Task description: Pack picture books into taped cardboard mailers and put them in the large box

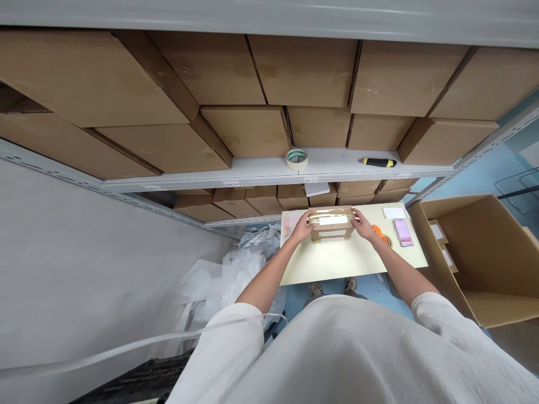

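A small brown cardboard box (330, 232) with white labels and shiny tape across its top is on the pale tabletop (320, 269). My left hand (302, 227) grips its left end, fingers at the top edge. At the opposite end, my right hand (361, 223) holds the box near its upper corner. Just right of that hand lies an orange tape dispenser (379, 233) with a roll of tape, partly behind my right forearm. A purple item (403, 232) and a white card (394, 213) lie farther right on the table.
A shelf (328, 168) with cardboard boxes rises beyond the table, holding a tape roll (297, 159) and a yellow-black cutter (378, 163). A large open carton (497, 241) stands right; crumpled white sheeting (227, 280) lies left.
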Tool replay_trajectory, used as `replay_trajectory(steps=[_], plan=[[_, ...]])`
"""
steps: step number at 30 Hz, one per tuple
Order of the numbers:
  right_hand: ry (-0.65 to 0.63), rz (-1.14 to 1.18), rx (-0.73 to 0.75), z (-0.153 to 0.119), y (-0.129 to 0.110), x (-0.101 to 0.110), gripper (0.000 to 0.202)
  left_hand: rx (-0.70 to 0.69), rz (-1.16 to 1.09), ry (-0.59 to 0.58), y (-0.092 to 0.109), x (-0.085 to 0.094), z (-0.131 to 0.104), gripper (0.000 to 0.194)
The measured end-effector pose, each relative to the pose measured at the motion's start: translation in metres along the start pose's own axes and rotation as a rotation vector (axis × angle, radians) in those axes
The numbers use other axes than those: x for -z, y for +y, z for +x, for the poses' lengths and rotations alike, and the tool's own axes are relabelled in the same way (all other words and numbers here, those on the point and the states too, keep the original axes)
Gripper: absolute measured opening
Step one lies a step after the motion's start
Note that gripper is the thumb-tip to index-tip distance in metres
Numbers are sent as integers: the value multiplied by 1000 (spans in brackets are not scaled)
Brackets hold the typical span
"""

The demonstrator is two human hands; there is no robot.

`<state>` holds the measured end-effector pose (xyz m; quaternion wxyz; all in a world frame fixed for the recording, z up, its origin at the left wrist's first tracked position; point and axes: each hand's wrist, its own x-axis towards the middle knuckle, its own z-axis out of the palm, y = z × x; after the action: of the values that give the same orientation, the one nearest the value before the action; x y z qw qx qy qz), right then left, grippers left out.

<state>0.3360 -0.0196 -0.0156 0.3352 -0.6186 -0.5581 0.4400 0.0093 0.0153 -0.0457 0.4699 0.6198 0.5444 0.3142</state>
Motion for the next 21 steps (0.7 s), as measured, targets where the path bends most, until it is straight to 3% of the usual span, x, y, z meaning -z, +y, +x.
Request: replay_trajectory(steps=[5,11,17,21], plan=[[-11,-28,9,-7,16,0,67,-7,-70,-18,-19,-15,-7,63],[-36,-59,-88,-27,39,2,67,41,27,-44,-36,-39,-24,65],[-7,-48,-117,-25,43,-4,69,-13,356,-16,-14,-44,-33,61],[11,-24,-135,-28,45,-6,67,-207,580,-47,6,-64,-45,53]])
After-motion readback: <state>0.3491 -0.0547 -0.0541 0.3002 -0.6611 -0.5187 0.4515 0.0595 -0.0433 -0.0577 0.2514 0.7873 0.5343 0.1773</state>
